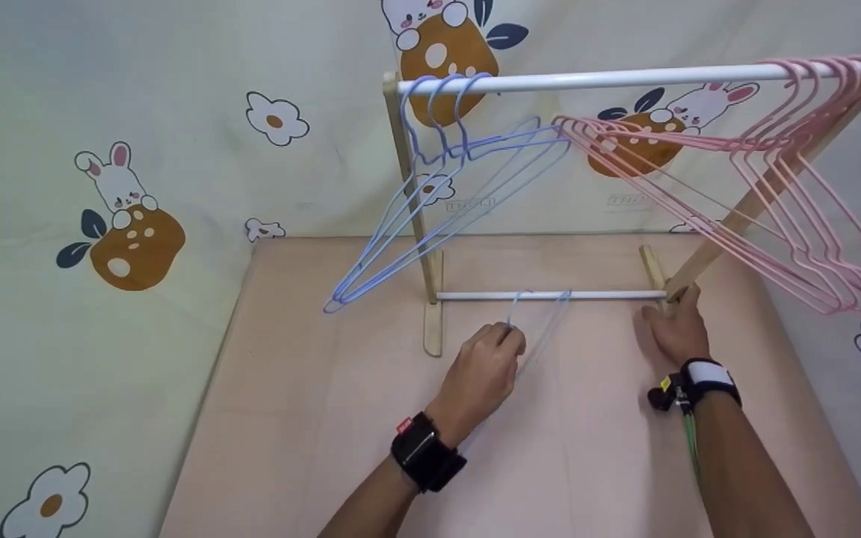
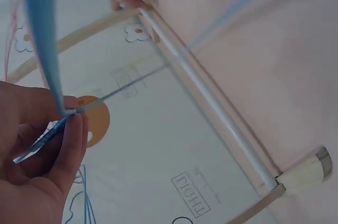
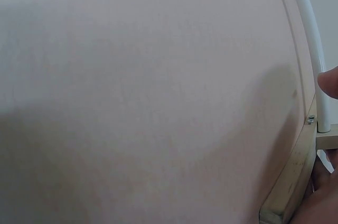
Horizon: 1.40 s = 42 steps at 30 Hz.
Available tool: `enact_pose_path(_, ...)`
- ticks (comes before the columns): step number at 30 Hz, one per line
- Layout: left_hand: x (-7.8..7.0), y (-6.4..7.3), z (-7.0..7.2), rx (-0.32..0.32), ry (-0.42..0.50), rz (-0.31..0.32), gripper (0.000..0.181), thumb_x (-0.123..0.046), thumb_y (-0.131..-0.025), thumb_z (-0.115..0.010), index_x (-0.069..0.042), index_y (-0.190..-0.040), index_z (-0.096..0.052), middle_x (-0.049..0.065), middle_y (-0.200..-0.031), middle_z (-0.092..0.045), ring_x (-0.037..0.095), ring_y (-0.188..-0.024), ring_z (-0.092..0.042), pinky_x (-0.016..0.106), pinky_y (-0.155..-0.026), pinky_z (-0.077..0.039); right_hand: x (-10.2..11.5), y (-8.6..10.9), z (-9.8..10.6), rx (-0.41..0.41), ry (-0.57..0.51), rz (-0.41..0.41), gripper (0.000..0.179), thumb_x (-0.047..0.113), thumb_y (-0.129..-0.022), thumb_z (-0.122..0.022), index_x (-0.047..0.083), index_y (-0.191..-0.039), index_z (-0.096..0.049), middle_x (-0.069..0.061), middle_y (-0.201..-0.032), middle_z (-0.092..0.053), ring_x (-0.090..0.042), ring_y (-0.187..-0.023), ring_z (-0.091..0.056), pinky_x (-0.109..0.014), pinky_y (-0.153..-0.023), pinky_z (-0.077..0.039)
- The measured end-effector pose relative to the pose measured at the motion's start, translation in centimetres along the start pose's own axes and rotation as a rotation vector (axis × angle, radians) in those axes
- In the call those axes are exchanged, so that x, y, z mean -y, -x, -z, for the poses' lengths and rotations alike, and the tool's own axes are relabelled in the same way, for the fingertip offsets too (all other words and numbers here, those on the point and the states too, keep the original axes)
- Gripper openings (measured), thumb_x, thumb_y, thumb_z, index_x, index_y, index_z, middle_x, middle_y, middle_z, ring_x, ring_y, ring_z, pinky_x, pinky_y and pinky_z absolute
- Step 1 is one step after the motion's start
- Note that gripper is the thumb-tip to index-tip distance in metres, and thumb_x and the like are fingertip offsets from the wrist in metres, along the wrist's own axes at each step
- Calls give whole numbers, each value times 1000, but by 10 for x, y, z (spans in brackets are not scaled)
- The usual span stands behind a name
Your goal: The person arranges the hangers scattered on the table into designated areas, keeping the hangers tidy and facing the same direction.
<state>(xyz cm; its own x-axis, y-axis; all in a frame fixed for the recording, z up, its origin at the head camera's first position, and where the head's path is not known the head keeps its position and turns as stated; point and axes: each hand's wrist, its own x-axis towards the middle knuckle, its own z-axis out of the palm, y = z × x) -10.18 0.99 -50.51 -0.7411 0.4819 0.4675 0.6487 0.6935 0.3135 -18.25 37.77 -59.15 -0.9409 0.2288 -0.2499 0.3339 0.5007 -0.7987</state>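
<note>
My left hand [image 1: 475, 377] pinches a light-blue hanger [image 2: 46, 44] near its neck, between thumb and fingertips. In the head view the hanger overlaps the white lower bar [image 1: 475, 296] of a small clothes rack, and part of it is hidden behind the hand and forearm. My right hand [image 1: 681, 332] grips the foot of the rack's right wooden leg [image 1: 733, 217], where the lower bar joins it. The right wrist view shows its thumb [image 3: 328, 82] beside the bar and its other fingers partly hidden behind the wooden foot [image 3: 293, 182].
Three blue hangers [image 1: 378, 258] hang at the left end of the white top bar [image 1: 587, 79]. Several pink hangers [image 1: 797, 209] hang bunched at its right end. The rack stands on a pink surface [image 1: 311, 418] against a patterned wall [image 1: 199, 90].
</note>
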Motion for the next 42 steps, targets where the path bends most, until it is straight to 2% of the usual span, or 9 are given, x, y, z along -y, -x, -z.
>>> enact_pose_path(5, 11, 2, -8, -8, -47, 32, 10, 4, -104, -72, -5, -100, -69, 12, -107, -77, 19, -101, -77, 22, -86, -62, 17, 11, 3, 5, -20, -16, 90, 25, -108, -58, 3, -171, 2, -39, -174, -17, -57, -159, -22, -72, -125, -21)
enact_pose_path(10, 21, 6, -15, -64, -129, 7, 13, 6, -101, -73, -5, -100, -67, 10, -106, -77, 19, -86, -77, 26, -73, -63, 20, 13, 3, 11, -16, -16, 89, 23, -108, -57, 2, -171, 2, -40, -173, -18, -57, -159, -22, -72, -126, -19)
enact_pose_path(13, 26, 7, -18, -85, -172, -8, 15, 8, -99, -75, -4, -104, -67, 10, -105, -77, 20, -82, -76, 28, -69, -63, 14, 9, 3, 16, -8, -5, 91, 26, -108, -57, 3, -171, 5, -40, -174, -16, -58, -159, -22, -72, -125, -20)
enact_pose_path(17, 31, 7, -20, -89, -215, 3, 17, 6, -100, -75, -4, -111, -67, 13, -105, -77, 23, -85, -78, 31, -71, -65, -2, -3, 1, 6, 10, 8, 93, 31, -108, -57, 5, -171, 6, -39, -174, -17, -57, -159, -22, -71, -125, -21)
enact_pose_path(21, 33, 3, -17, -96, -246, 12, 12, 3, -103, -72, -3, -108, -63, 13, -103, -77, 23, -83, -76, 31, -70, -64, -18, -14, -1, -10, 34, 12, 93, 34, -109, -58, 6, -171, 4, -38, -173, -21, -57, -158, -26, -71, -124, -24)
enact_pose_path(27, 29, -14, 2, -131, -231, 15, 14, 4, -104, -70, -6, -101, -60, 7, -94, -72, 19, -78, -70, 29, -66, -59, -24, -19, -3, -21, 24, 28, 95, 35, -108, -61, 8, -172, 4, -38, -173, -21, -58, -158, -24, -72, -125, -22)
enact_pose_path(32, 23, -32, 23, -181, -205, 19, 13, 5, -104, -69, -7, -102, -63, 8, -99, -75, 18, -79, -69, 28, -68, -59, -23, -17, -3, -24, 23, 40, 94, 36, -108, -62, 7, -171, 1, -39, -172, -24, -58, -158, -26, -72, -125, -23)
enact_pose_path(38, 16, -55, 52, -265, -177, -21, 13, 7, -104, -66, -5, -101, -63, 8, -96, -73, 19, -77, -66, 27, -69, -59, -24, -19, -4, -24, 12, 50, 93, 35, -108, -61, 7, -171, 1, -39, -172, -23, -58, -158, -26, -73, -124, -23)
enact_pose_path(42, 12, -73, 75, -334, -168, -52, 15, 8, -106, -62, -5, -99, -62, 7, -91, -69, 20, -77, -64, 28, -69, -57, -23, -17, -4, -21, 12, 60, 90, 33, -108, -60, 5, -170, -1, -40, -168, -29, -55, -152, -34, -70, -121, -28)
